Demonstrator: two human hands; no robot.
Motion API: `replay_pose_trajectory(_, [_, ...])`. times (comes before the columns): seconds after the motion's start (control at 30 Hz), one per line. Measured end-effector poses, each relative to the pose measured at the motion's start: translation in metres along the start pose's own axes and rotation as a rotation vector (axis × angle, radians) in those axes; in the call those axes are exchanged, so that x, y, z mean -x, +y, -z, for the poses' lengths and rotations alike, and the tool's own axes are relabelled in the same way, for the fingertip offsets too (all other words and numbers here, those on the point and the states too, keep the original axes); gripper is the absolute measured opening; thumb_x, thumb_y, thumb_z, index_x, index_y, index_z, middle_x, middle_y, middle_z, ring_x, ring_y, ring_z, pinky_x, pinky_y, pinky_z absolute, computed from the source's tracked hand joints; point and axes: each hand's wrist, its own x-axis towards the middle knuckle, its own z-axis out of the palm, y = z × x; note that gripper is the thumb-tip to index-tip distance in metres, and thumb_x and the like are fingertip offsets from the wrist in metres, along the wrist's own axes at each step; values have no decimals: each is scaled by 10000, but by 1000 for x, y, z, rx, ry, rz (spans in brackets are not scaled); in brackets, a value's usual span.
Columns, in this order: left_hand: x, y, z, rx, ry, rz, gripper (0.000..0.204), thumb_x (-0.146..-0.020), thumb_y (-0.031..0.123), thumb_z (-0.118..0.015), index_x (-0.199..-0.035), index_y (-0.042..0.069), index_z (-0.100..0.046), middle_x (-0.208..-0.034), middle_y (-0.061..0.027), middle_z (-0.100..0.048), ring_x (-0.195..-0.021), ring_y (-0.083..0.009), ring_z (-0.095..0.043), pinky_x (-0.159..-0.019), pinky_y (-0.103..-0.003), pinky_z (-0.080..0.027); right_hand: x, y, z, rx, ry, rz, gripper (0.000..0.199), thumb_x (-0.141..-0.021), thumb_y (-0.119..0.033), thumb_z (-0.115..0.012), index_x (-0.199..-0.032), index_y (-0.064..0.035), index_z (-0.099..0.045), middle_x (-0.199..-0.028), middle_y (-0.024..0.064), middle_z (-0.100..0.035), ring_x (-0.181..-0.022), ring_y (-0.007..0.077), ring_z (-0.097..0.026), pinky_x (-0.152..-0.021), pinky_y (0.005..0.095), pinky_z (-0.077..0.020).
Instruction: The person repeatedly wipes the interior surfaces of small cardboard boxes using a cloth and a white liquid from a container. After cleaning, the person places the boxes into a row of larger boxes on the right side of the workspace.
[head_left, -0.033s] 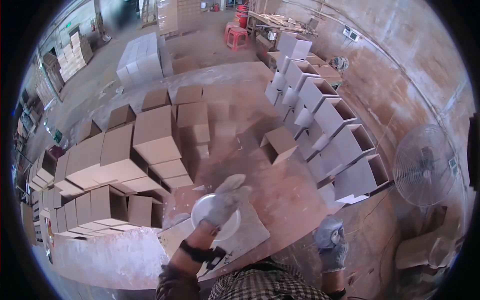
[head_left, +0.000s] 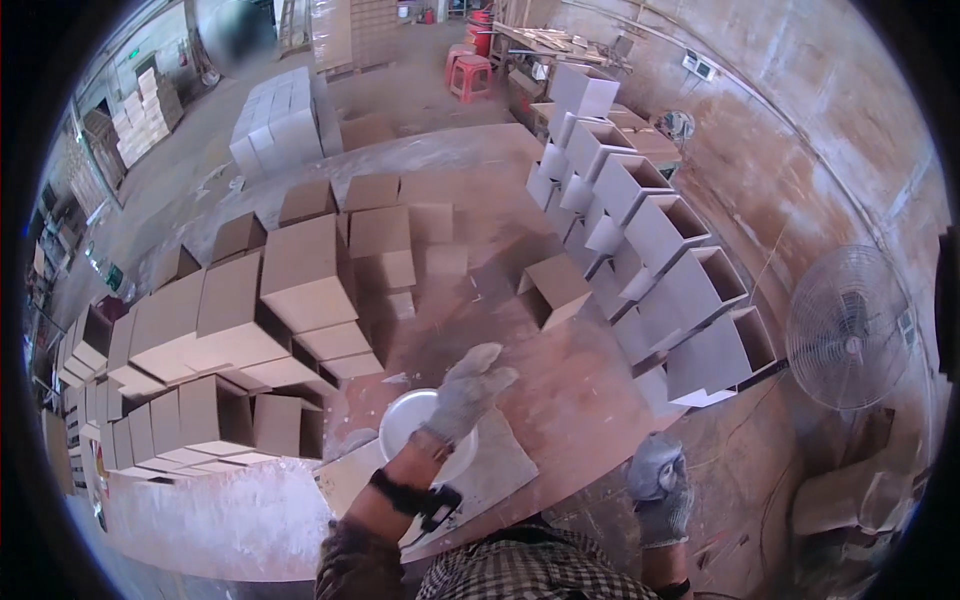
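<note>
My left hand (head_left: pixel 465 395), in a pale work glove, reaches over a round white bowl (head_left: pixel 400 418) with its fingers stretched out. Nothing shows in its grasp. The bowl rests on a flat, stained board (head_left: pixel 512 462) at the near edge of the table. At lower right, off the table's edge, my right hand (head_left: pixel 662 492) is gloved too, its fingers curled around something greyish that I cannot make out. A single brown box (head_left: pixel 555 292) with an open side lies beyond my left hand, apart from both hands.
Brown open boxes (head_left: pixel 225 310) are stacked along the table's left. A stepped row of white-sided boxes (head_left: pixel 690 285) lines its right edge. A round wire fan (head_left: pixel 850 328) stands by the right wall. Red stools (head_left: pixel 470 77) and a wrapped stack (head_left: pixel 278 120) are farther back.
My left hand has shifted slightly right and away from me, uncovering more of the bowl. My right hand has hardly moved. The whole view has slid a little.
</note>
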Motion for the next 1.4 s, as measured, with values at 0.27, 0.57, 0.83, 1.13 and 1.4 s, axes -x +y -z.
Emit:
replay_pose_trajectory(0.27, [-140, -58, -134, -395, 185, 314, 316, -842, 233, -644, -1052, 13, -561, -990, -214, -636, -1016, -325, -610, -841, -367, -473, -6, -12, 83, -73, 159, -18, 321, -940, -201, -468, -1210, -45, -545, -1089, 108, -636, -913, 267, -646, -778, 440, -550])
replay_pose_trajectory(0.57, [-175, -62, -148, 187, 260, 364, 332, -846, 223, -664, -1121, 40, -633, -984, -69, -673, -890, -194, -620, -770, -310, -484, -50, -29, 111, 14, 76, -54, 330, -887, -160, -520, -1188, -25, -536, -1075, 134, -626, -889, 292, -643, -736, 431, -563])
replay_pose_trajectory(0.83, [-18, 8, -71, 510, 364, 301, 437, -791, 319, -731, -1111, 42, -627, -1054, -32, -652, -971, -183, -612, -852, -314, -492, -119, -25, 50, -59, -68, -298, 286, -931, -136, -457, -1168, -11, -557, -1144, 138, -599, -965, 295, -621, -846, 438, -526])
replay_pose_trajectory(1.13, [173, 94, -38, 897, 814, 433, 810, -742, 514, -745, -1301, 6, -453, -1232, -119, -563, -1123, -259, -564, -969, -412, -477, -113, 16, -39, 103, -591, -437, 420, -722, 28, -664, -1130, -6, -573, -1108, 103, -622, -1016, 219, -617, -857, 342, -528])
replay_pose_trajectory(1.4, [268, 76, -46, 1006, 1128, 402, 787, -758, 507, -729, -1297, -5, -471, -1247, -137, -566, -1132, -274, -567, -970, -427, -474, -52, 76, -95, 335, -930, -643, 367, -741, 87, -664, -1088, -16, -604, -1032, 58, -619, -904, 173, -628, -767, 296, -551])
